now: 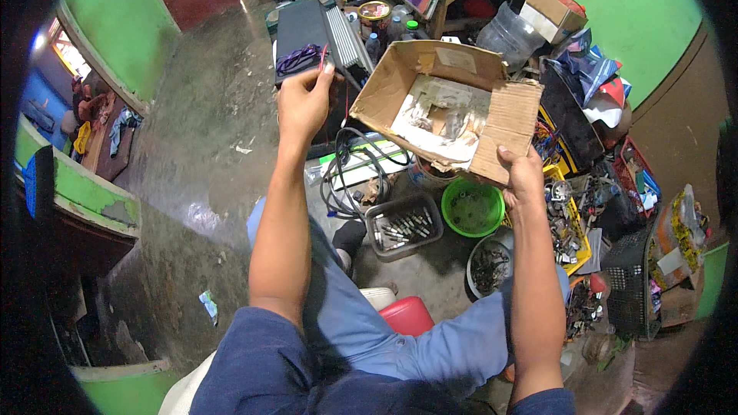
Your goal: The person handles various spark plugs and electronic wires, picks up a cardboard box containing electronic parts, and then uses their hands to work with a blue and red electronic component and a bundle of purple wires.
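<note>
Brown corrugated cardboard, creased and ragged-edged, forms an open box (pixel 427 61) held beyond the lap, the right hand (pixel 524 175) gripping its near right flap, fingers mostly hidden beneath. Left of it, the left hand (pixel 305 100), curled nearly closed, pinches a thin red wire-like strand (pixel 324 55), its ends unclear. Pale scraps (pixel 430 115) inside the box look indistinct.

Tray (pixel 408 251), green bowl (pixel 450 220) on floor (pixel 207 138)

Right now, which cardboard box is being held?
The front box, its flap gripped by the right hand. The other box sits farther back, near the green wall, with no hand touching it.
</note>
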`<state>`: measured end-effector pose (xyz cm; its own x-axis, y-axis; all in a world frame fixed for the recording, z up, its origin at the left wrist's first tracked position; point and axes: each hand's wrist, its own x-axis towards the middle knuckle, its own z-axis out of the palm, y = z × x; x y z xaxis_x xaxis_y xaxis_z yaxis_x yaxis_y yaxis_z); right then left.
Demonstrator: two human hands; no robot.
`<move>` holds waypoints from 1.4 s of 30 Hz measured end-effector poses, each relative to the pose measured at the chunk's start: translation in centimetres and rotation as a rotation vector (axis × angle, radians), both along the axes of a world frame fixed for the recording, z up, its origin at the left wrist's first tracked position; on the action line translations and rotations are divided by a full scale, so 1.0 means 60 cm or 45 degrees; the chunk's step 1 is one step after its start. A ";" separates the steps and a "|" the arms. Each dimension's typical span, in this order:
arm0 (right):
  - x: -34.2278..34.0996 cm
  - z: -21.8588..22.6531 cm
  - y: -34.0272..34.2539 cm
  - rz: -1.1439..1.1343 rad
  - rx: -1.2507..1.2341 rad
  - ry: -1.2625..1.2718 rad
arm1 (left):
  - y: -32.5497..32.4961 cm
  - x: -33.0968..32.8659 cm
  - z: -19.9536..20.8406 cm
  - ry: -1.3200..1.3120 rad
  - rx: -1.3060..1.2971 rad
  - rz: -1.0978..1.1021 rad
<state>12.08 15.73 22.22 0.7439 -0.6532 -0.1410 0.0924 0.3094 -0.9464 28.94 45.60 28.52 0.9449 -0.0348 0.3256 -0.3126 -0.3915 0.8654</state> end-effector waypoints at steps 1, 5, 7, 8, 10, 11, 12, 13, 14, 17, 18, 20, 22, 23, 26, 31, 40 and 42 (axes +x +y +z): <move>0.010 -0.009 0.000 0.013 -0.017 -0.016 | 0.008 0.011 -0.013 0.008 0.074 0.049; 0.035 -0.003 0.010 0.060 0.004 0.028 | 0.011 0.021 -0.019 0.067 -0.080 0.060; 0.048 -0.009 0.016 0.109 0.008 0.051 | 0.021 0.036 -0.030 0.061 -0.089 0.049; 0.052 -0.012 0.021 0.133 0.033 0.044 | 0.026 0.037 -0.034 0.065 -0.094 0.047; 0.058 -0.016 0.035 0.182 0.083 0.029 | 0.037 0.033 -0.039 0.083 -0.014 0.052; 0.061 -0.027 0.034 0.185 0.067 0.060 | 0.039 0.031 -0.039 0.091 0.012 0.050; 0.063 -0.036 0.033 0.214 0.059 0.082 | 0.041 0.032 -0.040 0.100 0.037 0.049; 0.064 -0.046 0.033 0.243 0.051 0.104 | 0.046 0.037 -0.045 0.110 0.004 0.021; 0.065 -0.051 0.037 0.279 0.042 0.129 | 0.052 0.041 -0.050 0.098 0.016 0.037; 0.069 -0.061 0.049 0.298 0.080 0.138 | 0.069 0.047 -0.056 0.112 -0.001 0.062; 0.070 -0.062 0.053 0.302 0.094 0.143 | 0.071 0.044 -0.051 0.151 -0.041 0.058; 0.076 -0.065 0.065 0.282 0.099 0.138 | 0.081 0.041 -0.050 0.144 -0.050 0.029; 0.086 -0.069 0.073 0.281 0.082 0.119 | 0.104 0.036 -0.062 0.053 0.011 -0.022; 0.089 -0.068 0.082 0.287 0.067 0.114 | 0.122 0.030 -0.068 0.125 0.083 -0.007; 0.108 -0.065 0.105 0.307 0.063 0.145 | 0.170 0.023 -0.078 0.182 -0.044 -0.011; 0.119 -0.089 0.157 0.296 0.045 0.109 | 0.251 0.059 -0.162 0.252 -0.180 0.060; 0.072 -0.089 0.172 0.416 0.045 0.165 | 0.200 0.051 -0.284 0.091 0.184 0.348; 0.056 -0.079 0.167 0.450 0.113 0.189 | 0.194 0.032 -0.276 0.089 0.371 0.394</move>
<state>15.44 25.78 17.48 0.8883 -0.3405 -0.3082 -0.1704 0.3787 -0.9097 30.83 57.25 11.98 0.9447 0.1728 0.2789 -0.0865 -0.6888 0.7198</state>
